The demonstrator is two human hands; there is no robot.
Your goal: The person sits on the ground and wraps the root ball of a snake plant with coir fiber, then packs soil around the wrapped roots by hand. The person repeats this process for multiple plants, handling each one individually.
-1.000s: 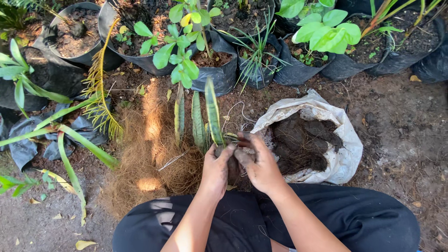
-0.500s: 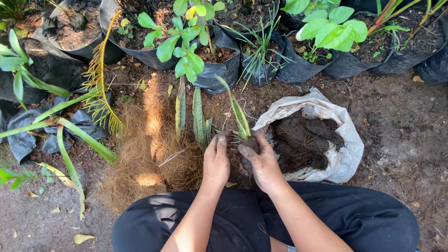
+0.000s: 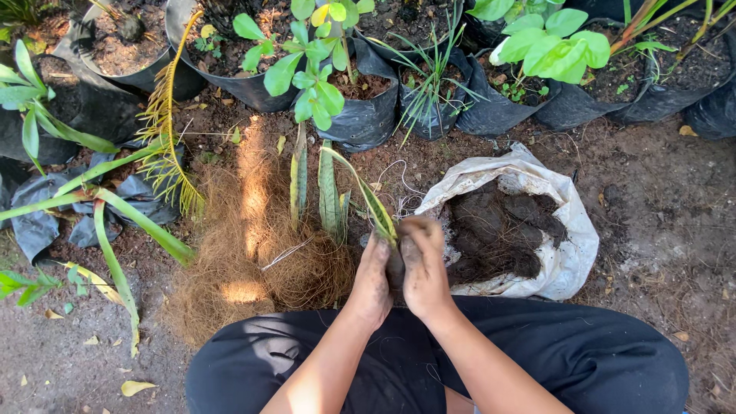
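Head view looks straight down on bare soil ground point(image 3: 659, 230), the widest thing here, with a row of black nursery bags point(image 3: 368, 115) of green plants along its far edge. Near the lower edge sit the person's crossed legs in black trousers point(image 3: 583, 360). A mound of brown coconut fibre point(image 3: 253, 261) spreads over the ground left of centre, and a white sack point(image 3: 567, 253), rolled open and filled with dark soil, lies to the right of centre. Two stiff sword-shaped leaves point(image 3: 328, 192) stand upright at the fibre's right edge.

Smaller still, the left hand point(image 3: 373, 272) and the right hand point(image 3: 423, 268) press together just in front of the legs, both soiled, both clasped around the base of a slender leaf cutting point(image 3: 368, 195) that tilts up and away to the left. Its lower end is hidden between the palms; it looks packed in a dark clump, though that part is too covered to be sure.

My judgement of the risk: the cutting is long and thin and gripped only at its base, so squeezing hard could snap or crease it there, while easing either palm could let the clump crumble onto the trousers.
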